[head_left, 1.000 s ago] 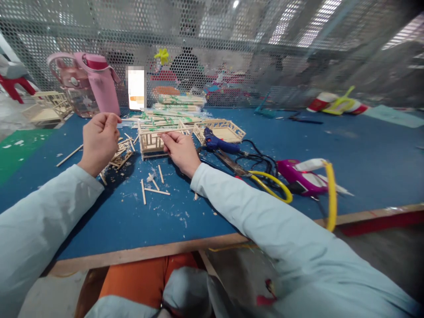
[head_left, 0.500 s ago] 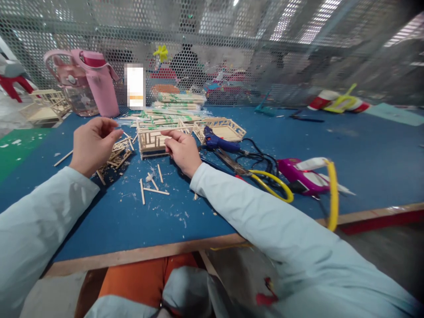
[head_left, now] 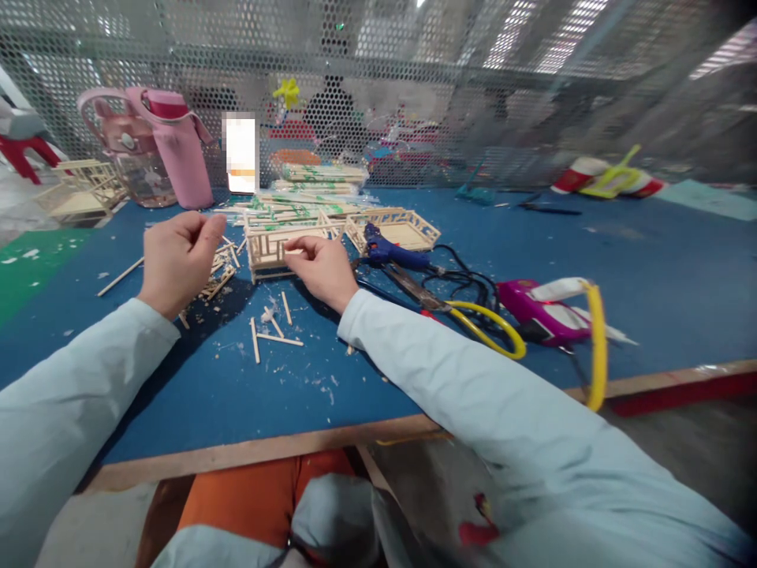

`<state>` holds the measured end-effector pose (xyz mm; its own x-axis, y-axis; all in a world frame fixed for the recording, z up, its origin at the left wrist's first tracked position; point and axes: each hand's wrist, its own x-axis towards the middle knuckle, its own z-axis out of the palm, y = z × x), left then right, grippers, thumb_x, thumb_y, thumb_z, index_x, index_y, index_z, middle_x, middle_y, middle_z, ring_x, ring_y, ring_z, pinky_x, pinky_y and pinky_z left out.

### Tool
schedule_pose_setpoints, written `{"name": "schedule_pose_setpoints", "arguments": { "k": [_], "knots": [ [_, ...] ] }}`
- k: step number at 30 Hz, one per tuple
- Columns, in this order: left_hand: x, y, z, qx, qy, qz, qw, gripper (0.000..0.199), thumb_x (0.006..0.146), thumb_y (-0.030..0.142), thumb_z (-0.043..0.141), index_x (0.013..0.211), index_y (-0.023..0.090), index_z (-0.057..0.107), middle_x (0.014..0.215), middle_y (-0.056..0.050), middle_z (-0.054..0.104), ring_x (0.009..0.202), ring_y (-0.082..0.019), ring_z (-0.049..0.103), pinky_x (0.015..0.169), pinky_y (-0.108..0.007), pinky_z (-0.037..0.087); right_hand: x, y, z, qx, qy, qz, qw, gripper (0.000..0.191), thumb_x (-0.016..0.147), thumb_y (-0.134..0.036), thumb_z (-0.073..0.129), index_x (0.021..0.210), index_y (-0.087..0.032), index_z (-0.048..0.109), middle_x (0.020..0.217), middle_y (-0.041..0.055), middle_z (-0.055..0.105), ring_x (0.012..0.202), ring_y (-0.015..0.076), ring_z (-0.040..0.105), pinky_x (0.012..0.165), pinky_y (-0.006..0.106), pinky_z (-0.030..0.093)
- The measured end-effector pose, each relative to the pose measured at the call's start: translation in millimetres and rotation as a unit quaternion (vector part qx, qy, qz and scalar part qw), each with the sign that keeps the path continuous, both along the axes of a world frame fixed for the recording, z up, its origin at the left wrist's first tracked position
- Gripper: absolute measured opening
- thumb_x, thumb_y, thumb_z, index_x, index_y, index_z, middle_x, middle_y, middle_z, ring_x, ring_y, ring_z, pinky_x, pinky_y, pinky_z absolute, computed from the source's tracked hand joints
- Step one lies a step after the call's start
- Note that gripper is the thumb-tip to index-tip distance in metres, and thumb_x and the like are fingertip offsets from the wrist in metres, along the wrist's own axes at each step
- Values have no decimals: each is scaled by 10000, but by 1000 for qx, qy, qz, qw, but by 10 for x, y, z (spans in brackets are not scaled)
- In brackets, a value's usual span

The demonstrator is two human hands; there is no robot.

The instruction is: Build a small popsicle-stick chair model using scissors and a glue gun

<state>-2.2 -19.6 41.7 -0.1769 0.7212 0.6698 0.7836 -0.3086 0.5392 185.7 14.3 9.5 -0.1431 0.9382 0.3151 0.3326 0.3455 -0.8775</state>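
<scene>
My right hand (head_left: 324,270) is closed in a pinch at the front railing of a small wooden stick model (head_left: 266,272). A short wooden stick (head_left: 281,251) stands at its fingertips, among the railing posts. To the left, my left hand (head_left: 180,259) hovers over a heap of stick pieces (head_left: 220,282), thumb against curled fingers. Whatever it may hold is hidden. Several loose sticks (head_left: 277,340) lie in front of the model. Behind my right hand sits a second tray-like stick frame (head_left: 408,230) with a low fence.
Right of the model lie a blue glue gun (head_left: 393,254), pliers with yellow handles (head_left: 482,327) and a purple-white tool (head_left: 547,315). Bagged sticks (head_left: 319,189), a lit phone (head_left: 241,158) and a pink bottle (head_left: 180,154) stand along the mesh partition (head_left: 426,102).
My left hand has turned and its fingers have curled in more. My right hand has shifted slightly left along the railing, its fingers drawn closer together.
</scene>
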Motion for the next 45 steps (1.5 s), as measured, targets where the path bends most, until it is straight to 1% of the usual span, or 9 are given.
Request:
{"name": "schedule_pose_setpoints", "arguments": {
  "k": [3, 6, 9, 14, 20, 29, 37, 41, 45],
  "knots": [
    [54, 58, -114, 6, -16, -86, 996, 232, 804, 343, 553, 908, 184, 686, 778, -14, 657, 695, -132, 565, 616, -260, 448, -10, 7, 7, 22, -33, -1, 999, 164, 726, -209, 633, 816, -98, 713, 614, -13, 599, 583, 94, 508, 637, 234, 408],
    [94, 125, -220, -19, -14, -203, 979, 376, 776, 343, 588, 1131, 222, 622, 1188, -65, 635, 1071, -219, 582, 882, -373, 491, -9, 1, 11, 35, -47, 2, 998, 155, 744, -192, 627, 815, -98, 727, 669, 9, 649, 617, 98, 543, 669, 233, 421],
    [149, 158, -241, -45, -27, -252, 966, 485, 762, 322, 604, 1231, 208, 549, 1227, -88, 621, 1141, -246, 563, 983, -442, 452, -6, 0, -3, 31, -42, 5, 999, 136, 747, -198, 624, 792, -114, 721, 685, 8, 664, 620, 98, 551, 660, 230, 427],
    [212, 116, -121, 44, 82, -238, 967, 566, 691, 175, 577, 1250, 195, 493, 1251, -81, 597, 1174, -246, 536, 1041, -455, 410, -12, 20, -50, 23, -20, 3, 1000, 105, 733, -198, 626, 766, -127, 696, 614, -23, 609, 559, 81, 489, 592, 217, 399],
    [211, 28, -73, 142, 239, -138, 951, 393, 649, 113, 582, 1031, 207, 577, 1351, -71, 494, 1321, -292, 373, 1124, -507, 297, -33, 27, -58, 7, -2, 6, 1000, 101, 731, -209, 637, 766, -125, 680, 565, -45, 536, 524, 75, 435, 559, 220, 365],
    [146, -44, -54, 122, 111, -60, 984, 217, 776, 149, 540, 982, 210, 578, 952, -86, 632, 925, -213, 592, 843, -380, 493, -27, 37, -73, 0, 12, 2, 1000, 89, 717, -212, 643, 754, -135, 671, 581, -44, 540, 540, 75, 447, 578, 220, 380],
    [20, -1, -59, 46, 4, -20, 999, 210, 741, 278, 674, 902, 146, 700, 810, -38, 716, 696, -127, 626, 723, -272, 512, -18, 15, -61, 2, 2, -9, 1000, 129, 715, -206, 626, 797, -127, 689, 578, -35, 557, 548, 91, 484, 592, 231, 401],
    [-22, 6, -49, 32, -28, -28, 999, 223, 756, 286, 653, 917, 155, 736, 878, -50, 746, 752, -145, 658, 755, -283, 517, 132, -17, 168, 9, -53, 4, 999, 107, 725, -136, 584, 723, -132, 691, 585, -18, 586, 568, 101, 513, 596, 239, 399],
    [-20, -21, -9, 4, -40, -25, 999, 248, 808, 314, 563, 909, 165, 734, 665, -11, 691, 598, -116, 604, 616, -244, 479, 460, -82, 590, -28, -206, 120, 971, 109, 681, -111, 672, 577, -145, 681, 464, -33, 536, 478, 82, 453, 528, 237, 337]
  ]
}}
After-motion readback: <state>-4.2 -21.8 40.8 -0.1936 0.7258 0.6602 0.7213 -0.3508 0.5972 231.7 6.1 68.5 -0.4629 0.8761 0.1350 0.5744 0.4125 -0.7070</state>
